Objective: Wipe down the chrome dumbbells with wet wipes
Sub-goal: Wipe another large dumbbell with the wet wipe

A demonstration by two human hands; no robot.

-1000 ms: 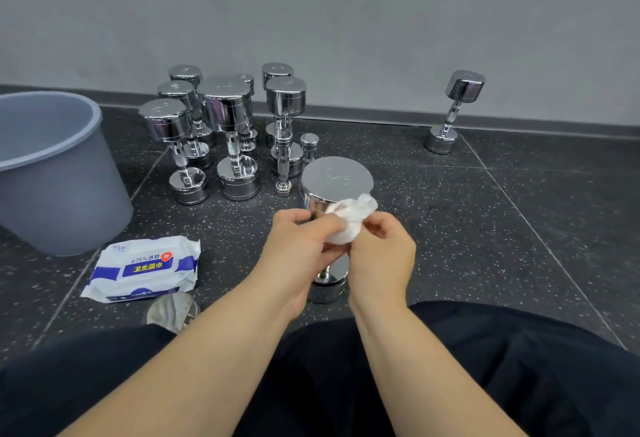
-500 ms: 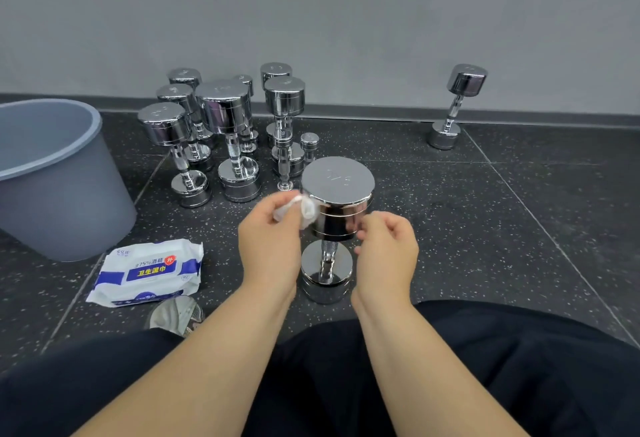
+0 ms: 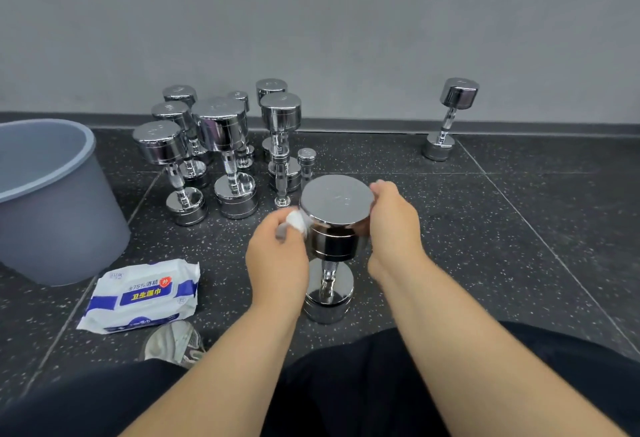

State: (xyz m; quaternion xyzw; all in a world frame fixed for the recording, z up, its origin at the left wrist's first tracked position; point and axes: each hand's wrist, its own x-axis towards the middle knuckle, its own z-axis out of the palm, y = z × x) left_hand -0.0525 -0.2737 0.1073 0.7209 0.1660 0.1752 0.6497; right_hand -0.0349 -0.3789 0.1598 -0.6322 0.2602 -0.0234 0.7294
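Your left hand (image 3: 277,260) pinches a crumpled white wet wipe (image 3: 294,222) in curled fingers and presses it against the left flank of the upper head of the large chrome dumbbell (image 3: 337,204). Your right hand (image 3: 393,225) wraps the right side of that same head, fingertips hooked over the far rim, bracing it. That dumbbell stands on the dark speckled floor (image 3: 485,246) just in front of your knees, between your forearms and nearer to you than the cluster of smaller chrome dumbbells (image 3: 221,131).

Watch the balance. It rests on one end only, so most of what you touch sits high above a small footing. If you push the wipe sideways harder than your right hand resists, it could tip to the right or backwards. Backwards would send it into the slimmer pieces of the cluster just behind it, and those would likely go down together. Chrome dampened by the wipe is probably slick, so your bracing palm may slide. A fall towards you would land on your legs or near your grey shoe (image 3: 173,343).

Its long axis runs vertically: lower head on the floor, knurled handle rising between your wrists, and the flat end face of the upper head pointing up at you.
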